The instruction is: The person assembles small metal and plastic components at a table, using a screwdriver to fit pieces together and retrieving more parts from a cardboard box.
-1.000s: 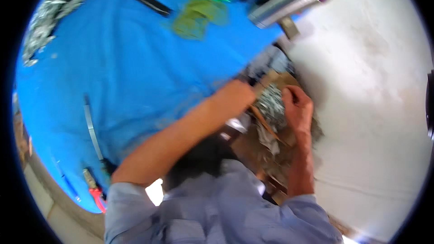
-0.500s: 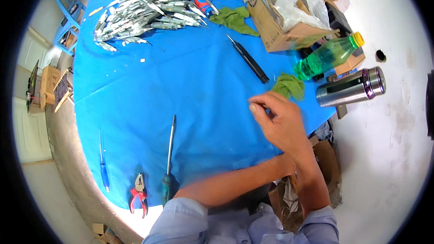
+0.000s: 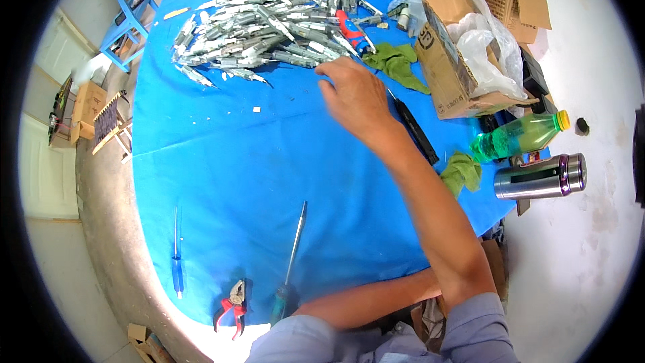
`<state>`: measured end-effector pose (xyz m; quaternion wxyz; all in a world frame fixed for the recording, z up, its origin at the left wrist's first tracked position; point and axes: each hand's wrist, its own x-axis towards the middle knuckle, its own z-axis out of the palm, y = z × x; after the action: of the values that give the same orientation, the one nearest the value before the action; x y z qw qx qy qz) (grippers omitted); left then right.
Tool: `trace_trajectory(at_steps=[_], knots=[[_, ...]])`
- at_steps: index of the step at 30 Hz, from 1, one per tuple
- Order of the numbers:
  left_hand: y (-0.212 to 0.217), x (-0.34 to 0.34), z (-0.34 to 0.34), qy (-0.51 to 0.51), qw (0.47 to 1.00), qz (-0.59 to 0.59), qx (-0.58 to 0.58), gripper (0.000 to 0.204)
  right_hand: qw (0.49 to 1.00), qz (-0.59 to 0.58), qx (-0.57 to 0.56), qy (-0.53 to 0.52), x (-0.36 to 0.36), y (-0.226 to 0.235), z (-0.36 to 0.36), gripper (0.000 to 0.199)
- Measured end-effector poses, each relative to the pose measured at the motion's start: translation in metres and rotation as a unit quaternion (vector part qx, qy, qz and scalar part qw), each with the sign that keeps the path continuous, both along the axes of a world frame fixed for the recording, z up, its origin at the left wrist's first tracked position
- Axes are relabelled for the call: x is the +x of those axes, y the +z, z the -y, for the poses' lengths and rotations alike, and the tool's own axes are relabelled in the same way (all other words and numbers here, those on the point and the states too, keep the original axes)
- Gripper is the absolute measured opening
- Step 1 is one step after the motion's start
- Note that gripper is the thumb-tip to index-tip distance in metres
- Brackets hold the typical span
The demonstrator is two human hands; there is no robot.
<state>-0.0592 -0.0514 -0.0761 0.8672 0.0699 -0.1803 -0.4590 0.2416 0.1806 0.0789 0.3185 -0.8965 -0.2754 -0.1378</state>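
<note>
My right hand (image 3: pixel 356 97) reaches over the near right edge of a big pile of slim grey and silver pen-like pieces (image 3: pixel 259 30). Its index finger and thumb stand apart, with nothing visible between them; the other fingers are partly hidden. Whether a fingertip touches a piece I cannot tell. Just right of this hand lies a black pen-shaped screwdriver (image 3: pixel 415 131), partly covered by it. A red and blue handled tool (image 3: pixel 354 32) rests at the pile's right side. My left forearm (image 3: pixel 376 302) runs rightward along the table's near edge; its hand is hidden behind my right arm.
Near the front lie a long screwdriver (image 3: pixel 295 245), red-handled pliers (image 3: pixel 233 309) and a blue-handled screwdriver (image 3: pixel 177 269). At right are green cloths (image 3: pixel 396 65), a cardboard box (image 3: pixel 447 70) with plastic bags, a green bottle (image 3: pixel 521 136) and a steel flask (image 3: pixel 541 177).
My right hand has moved forward and left, from beside the near green cloth to the pile's edge. Its thumb and index finger have parted. The whole view has shifted a little.
</note>
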Motion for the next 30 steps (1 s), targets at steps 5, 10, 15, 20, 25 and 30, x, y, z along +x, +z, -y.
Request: trace_trajectory(at_steps=[5, 10, 15, 20, 25, 30], knots=[[-0.006, -0.016, 0.0, -0.043, 0.993, -0.08, -0.079, 0.024, 0.998, 0.038, -0.051, -0.004, 0.029, -0.022, -0.033, 0.013], [-0.007, -0.017, 0.003, -0.059, 0.978, -0.135, -0.144, 0.024, 0.995, 0.058, -0.069, -0.04, 0.033, -0.028, -0.051, 0.026], [-0.008, -0.017, 0.008, -0.054, 0.973, -0.146, -0.168, 0.025, 0.995, 0.023, -0.089, -0.047, 0.027, -0.026, -0.042, 0.011], [-0.015, -0.023, -0.002, 0.122, 0.965, 0.163, 0.164, 0.017, 0.991, -0.026, -0.105, -0.083, -0.016, -0.02, -0.01, 0.014], [0.003, -0.018, -0.004, 0.292, 0.817, 0.4, 0.296, 0.013, 0.981, -0.082, -0.131, -0.114, -0.068, -0.006, 0.052, 0.019], [0.007, -0.007, -0.017, 0.267, 0.721, 0.525, 0.364, 0.009, 0.928, -0.352, 0.076, -0.096, -0.122, 0.016, 0.092, 0.023]])
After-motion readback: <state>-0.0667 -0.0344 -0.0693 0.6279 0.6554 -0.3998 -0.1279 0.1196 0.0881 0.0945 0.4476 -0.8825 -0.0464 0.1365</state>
